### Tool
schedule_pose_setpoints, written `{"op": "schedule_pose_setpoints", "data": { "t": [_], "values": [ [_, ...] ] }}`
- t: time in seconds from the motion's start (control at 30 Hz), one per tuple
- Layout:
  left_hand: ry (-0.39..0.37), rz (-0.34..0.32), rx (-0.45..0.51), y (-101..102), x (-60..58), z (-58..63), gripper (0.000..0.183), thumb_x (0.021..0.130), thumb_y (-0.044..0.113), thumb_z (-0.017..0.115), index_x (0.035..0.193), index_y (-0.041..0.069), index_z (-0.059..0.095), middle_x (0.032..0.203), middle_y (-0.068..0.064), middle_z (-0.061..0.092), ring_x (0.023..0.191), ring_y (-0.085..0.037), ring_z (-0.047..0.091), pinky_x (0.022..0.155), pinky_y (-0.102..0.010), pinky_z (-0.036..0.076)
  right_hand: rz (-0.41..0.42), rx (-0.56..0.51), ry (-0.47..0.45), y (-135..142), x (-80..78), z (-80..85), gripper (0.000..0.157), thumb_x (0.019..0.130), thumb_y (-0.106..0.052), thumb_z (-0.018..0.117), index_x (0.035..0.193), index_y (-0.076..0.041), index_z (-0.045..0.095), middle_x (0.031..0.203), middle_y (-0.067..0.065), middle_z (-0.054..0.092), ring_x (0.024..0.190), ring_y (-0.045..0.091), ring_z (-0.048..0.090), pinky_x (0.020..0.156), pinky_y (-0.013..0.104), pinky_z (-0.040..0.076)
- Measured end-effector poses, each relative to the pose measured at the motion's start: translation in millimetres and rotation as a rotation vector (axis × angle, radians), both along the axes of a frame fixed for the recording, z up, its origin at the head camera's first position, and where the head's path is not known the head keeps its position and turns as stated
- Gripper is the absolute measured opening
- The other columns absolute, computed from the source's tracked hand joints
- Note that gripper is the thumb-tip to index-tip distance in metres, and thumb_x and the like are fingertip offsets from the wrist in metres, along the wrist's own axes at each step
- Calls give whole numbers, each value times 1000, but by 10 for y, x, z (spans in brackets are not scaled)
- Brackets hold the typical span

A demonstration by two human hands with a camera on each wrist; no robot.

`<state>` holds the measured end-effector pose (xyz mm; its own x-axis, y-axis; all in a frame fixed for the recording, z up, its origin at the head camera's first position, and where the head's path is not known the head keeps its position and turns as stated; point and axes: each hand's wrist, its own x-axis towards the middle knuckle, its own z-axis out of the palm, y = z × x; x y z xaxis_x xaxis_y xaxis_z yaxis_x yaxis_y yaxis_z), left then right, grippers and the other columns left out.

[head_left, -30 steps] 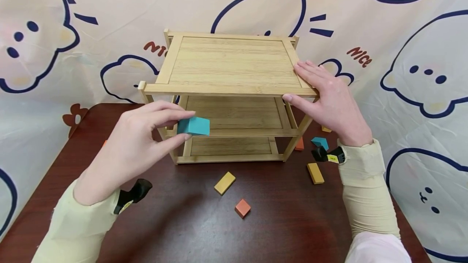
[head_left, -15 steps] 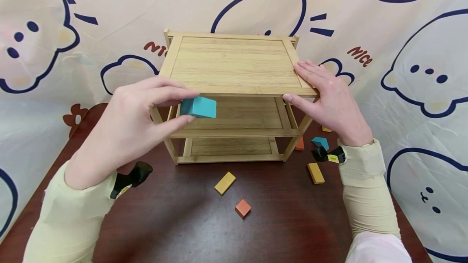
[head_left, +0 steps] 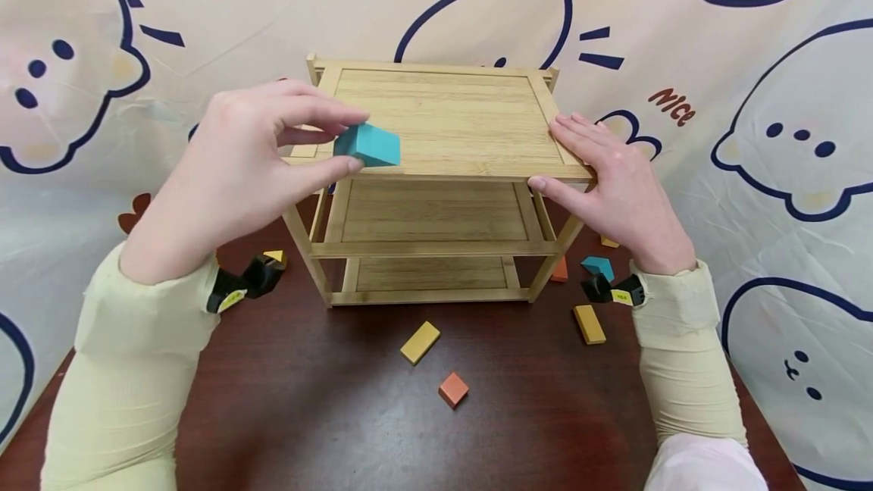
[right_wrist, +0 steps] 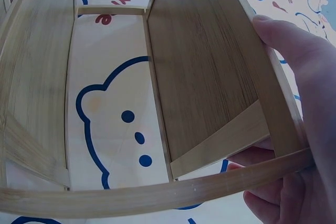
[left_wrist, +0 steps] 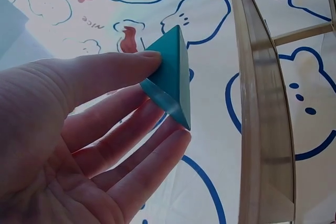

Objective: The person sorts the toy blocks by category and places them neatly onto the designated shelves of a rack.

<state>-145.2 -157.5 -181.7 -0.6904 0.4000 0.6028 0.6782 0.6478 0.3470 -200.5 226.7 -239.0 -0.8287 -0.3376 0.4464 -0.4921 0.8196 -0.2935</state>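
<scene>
Left hand (head_left: 239, 154) and teal block (head_left: 371, 145) raised higher, fingers pinching block; right hand (head_left: 607, 180) grips corner of wooden shelf (head_left: 457, 120), thumb apart.

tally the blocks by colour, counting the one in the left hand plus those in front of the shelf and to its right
Blue: 2 (held triangular block, block at right)
Yellow: 3 (front rectangular block, right rectangular block, partly hidden yellow block)
Orange: 2 (cube, partly hidden orange block)
Total: 7
</scene>
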Motion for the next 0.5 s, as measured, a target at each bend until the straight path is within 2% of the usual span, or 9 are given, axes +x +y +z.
{"op": "schedule_pose_setpoints", "data": {
  "t": [0.13, 0.27, 0.5],
  "values": [
    [-36, 23, -4, 7, -80, 40, 37, 85, 12, 85, 121, 10, 76, 109, 1, 71, 99, -14, 70, 87, -17, 52, -8, 1, -9, -1, 3, 2, 74, 91, -56, 71, 154, -27, 47, 157, -6, 41, 148, 10, 29, 116, 51, 30],
    [-107, 58, -11, 8, -161, 63, 38, 87, 17, 84, 124, 11, 75, 112, -1, 69, 101, -16, 69, 88, -26, 55, -9, -1, -14, -3, 6, 3, 74, 91, -56, 71, 154, -28, 47, 157, -6, 41, 148, 10, 29, 116, 52, 30],
    [-227, 45, 74, 7, -315, 44, 38, 86, 13, 84, 123, 8, 75, 113, -6, 69, 100, -19, 67, 87, -25, 55, -9, -2, -10, -3, 5, -3, 74, 91, -57, 71, 154, -28, 47, 157, -7, 41, 148, 10, 29, 115, 52, 31]
  ]
}}
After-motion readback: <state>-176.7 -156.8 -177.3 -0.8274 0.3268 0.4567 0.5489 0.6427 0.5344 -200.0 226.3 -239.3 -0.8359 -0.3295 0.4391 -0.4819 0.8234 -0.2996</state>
